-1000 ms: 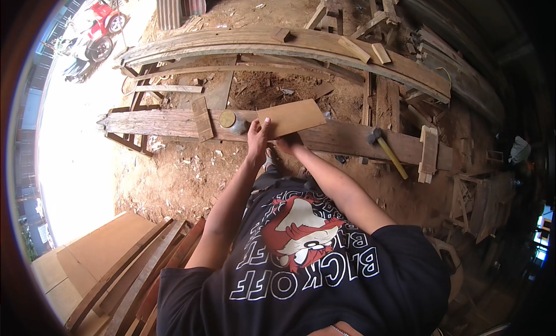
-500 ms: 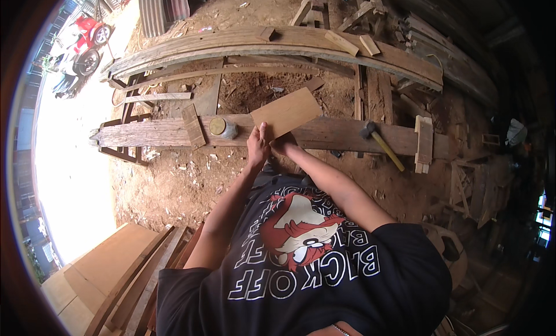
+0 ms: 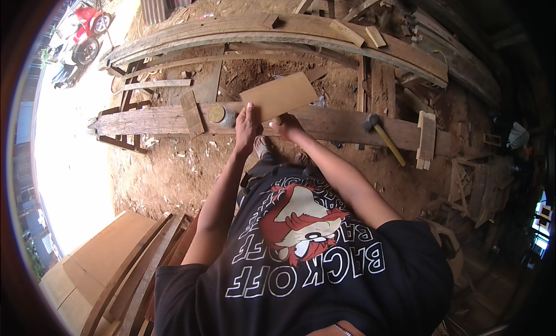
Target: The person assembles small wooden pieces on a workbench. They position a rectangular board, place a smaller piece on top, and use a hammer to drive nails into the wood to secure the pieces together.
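A thin rectangular wooden board [image 3: 284,94] is held tilted above the near plank bench. My left hand [image 3: 247,129] grips its lower left corner, with the thumb on the upper face. My right hand [image 3: 288,127] is closed at the board's near edge, its fingers curled in; what they hold, if anything, is too small to make out. Just left of my left hand, a jar with a yellowish round lid [image 3: 216,114] stands on the bench plank [image 3: 156,120]. A hammer [image 3: 383,138] with a dark head and yellow handle rests on the bench to the right.
A wood offcut [image 3: 192,113] lies across the bench at left, and stacked short pieces [image 3: 426,139] sit at its right end. Beyond runs a second long beam [image 3: 231,35] with small blocks on it. Boards [image 3: 133,272] are piled at lower left. Motorbikes [image 3: 87,38] stand outside.
The board has moved slightly left and turned flatter. My right hand has come from beneath the board to its near edge, fingers curled. My left hand keeps its grip.
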A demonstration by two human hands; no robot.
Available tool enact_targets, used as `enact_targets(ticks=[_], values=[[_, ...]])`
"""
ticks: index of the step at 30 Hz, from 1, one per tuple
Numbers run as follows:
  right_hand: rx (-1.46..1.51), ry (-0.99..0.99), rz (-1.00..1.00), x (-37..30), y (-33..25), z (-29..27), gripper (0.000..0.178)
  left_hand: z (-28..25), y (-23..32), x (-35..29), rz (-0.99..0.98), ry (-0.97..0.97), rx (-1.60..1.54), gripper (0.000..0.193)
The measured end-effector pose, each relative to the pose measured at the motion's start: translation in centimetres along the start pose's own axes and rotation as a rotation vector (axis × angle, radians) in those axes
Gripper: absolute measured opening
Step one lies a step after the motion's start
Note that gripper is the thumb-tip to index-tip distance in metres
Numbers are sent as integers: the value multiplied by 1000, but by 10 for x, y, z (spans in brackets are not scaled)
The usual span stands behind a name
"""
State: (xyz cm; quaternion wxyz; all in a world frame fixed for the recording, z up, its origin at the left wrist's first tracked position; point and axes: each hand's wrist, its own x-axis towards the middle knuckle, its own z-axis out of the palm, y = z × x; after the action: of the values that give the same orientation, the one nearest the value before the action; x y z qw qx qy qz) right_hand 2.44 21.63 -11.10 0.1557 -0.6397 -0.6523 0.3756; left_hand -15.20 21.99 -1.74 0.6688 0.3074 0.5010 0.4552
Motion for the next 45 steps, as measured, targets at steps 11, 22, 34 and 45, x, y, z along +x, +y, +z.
enact_targets(ticks=[11, 22, 34, 45], values=[[1634, 10, 745, -21, 52, 23, 60, -13, 6, -3, -109, -14, 61, 44], [226, 383, 579, -64, 72, -24, 50, -33, -53, 14, -185, -122, 230, 42], [-393, -55, -117, -74, 42, -108, 137, 0, -102, 51, -179, -416, 534, 55], [-384, 113, 119, -100, 71, -86, 124, -27, -102, 42, 592, -335, 1476, 61]])
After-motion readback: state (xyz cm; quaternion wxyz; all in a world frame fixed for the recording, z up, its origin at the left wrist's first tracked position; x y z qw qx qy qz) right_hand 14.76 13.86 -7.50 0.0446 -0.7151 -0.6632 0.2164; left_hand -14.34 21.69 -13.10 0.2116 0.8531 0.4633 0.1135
